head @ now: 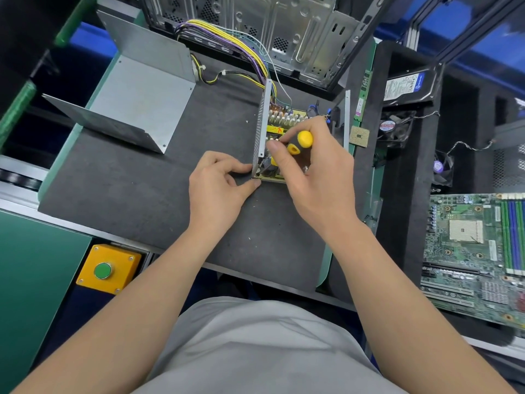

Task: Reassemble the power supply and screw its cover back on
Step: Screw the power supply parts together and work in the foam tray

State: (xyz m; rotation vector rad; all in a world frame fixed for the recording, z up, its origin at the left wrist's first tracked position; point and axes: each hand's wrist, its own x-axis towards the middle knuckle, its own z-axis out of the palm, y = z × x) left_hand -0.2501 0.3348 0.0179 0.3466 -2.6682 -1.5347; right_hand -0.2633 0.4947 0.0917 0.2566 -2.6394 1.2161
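Grips a stubby screwdriver [299, 144] in the curled fingers of the right hand [309, 180], with the tip hidden down inside the open power supply [262, 123]. Pinches the near corner of its perforated wall between thumb and forefinger of the left hand [216, 191], apparently to steady it. Looks like driving a board screw: reassembly stage, with the cover not yet on. Calls next for seating any remaining screws, then fetching the cover [136, 103] from well apart, left on the dark mat [127, 194]. Notes a rubbery yellow-and-black handle; thin grey folded sheet metal for chassis and cover; a crowded circuit board [284, 127]; a yellow-and-purple wire bundle [244, 46].
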